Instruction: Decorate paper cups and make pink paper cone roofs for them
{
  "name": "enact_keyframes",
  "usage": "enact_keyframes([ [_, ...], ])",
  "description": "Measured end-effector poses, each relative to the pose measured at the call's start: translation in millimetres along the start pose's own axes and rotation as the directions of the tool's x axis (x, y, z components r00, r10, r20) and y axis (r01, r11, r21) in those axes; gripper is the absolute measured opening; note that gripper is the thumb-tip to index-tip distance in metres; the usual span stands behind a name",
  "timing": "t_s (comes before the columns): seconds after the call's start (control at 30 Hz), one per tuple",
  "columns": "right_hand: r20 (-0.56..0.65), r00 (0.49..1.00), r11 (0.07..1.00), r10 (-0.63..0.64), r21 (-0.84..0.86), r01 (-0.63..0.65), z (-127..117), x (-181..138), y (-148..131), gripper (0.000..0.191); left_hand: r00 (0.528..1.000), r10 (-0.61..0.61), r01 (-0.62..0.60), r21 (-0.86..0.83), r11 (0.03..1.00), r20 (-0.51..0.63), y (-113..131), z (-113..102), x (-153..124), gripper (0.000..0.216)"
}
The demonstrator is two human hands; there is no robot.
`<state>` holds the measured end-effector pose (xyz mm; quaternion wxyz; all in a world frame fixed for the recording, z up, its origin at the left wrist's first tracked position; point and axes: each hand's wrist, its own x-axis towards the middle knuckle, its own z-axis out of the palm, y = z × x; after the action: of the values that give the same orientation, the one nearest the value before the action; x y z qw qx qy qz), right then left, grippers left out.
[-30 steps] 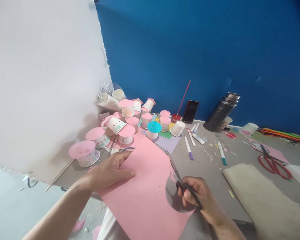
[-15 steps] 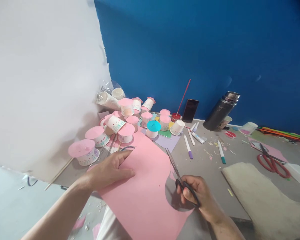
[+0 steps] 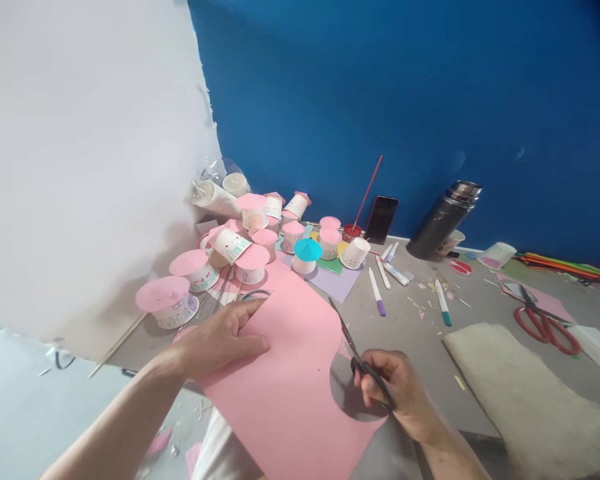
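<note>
A large pink paper sheet (image 3: 290, 373) lies over the near edge of the grey table, with a round notch cut out of its right side. My left hand (image 3: 220, 340) grips the sheet's left edge, thumb on top. My right hand (image 3: 395, 390) is closed round the handles of black scissors (image 3: 353, 350), whose blades point up and away along the sheet's right edge, just above the notch.
Several paper cups with pink lids (image 3: 253, 263) and one teal-lidded cup (image 3: 306, 257) crowd the far left. Markers (image 3: 377, 290), a phone (image 3: 383, 220), a dark flask (image 3: 443, 220), red scissors (image 3: 547, 327) and a beige cloth (image 3: 520, 393) lie to the right.
The scissors and my right hand have shifted slightly left, closer to the sheet's edge. My left hand stays in place on the paper.
</note>
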<state>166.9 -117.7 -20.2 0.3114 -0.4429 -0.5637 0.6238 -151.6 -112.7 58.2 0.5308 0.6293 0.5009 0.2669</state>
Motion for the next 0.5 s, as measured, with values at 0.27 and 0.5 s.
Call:
enact_keyframes([
  [0.27,0.077,0.994,0.996,-0.077,-0.032,0.079,-4.8,-0.4,3.3,0.067,0.998,-0.009,0.01,0.019,1.0,-0.068,-9.7,-2.8,1.8,0.057],
  [0.5,0.08,0.995,0.998,-0.052,-0.02,0.054,-3.4,0.2,1.3,0.068,0.998,-0.011,0.012,0.014,1.0,-0.07,-12.2,-3.0,1.9,0.056],
])
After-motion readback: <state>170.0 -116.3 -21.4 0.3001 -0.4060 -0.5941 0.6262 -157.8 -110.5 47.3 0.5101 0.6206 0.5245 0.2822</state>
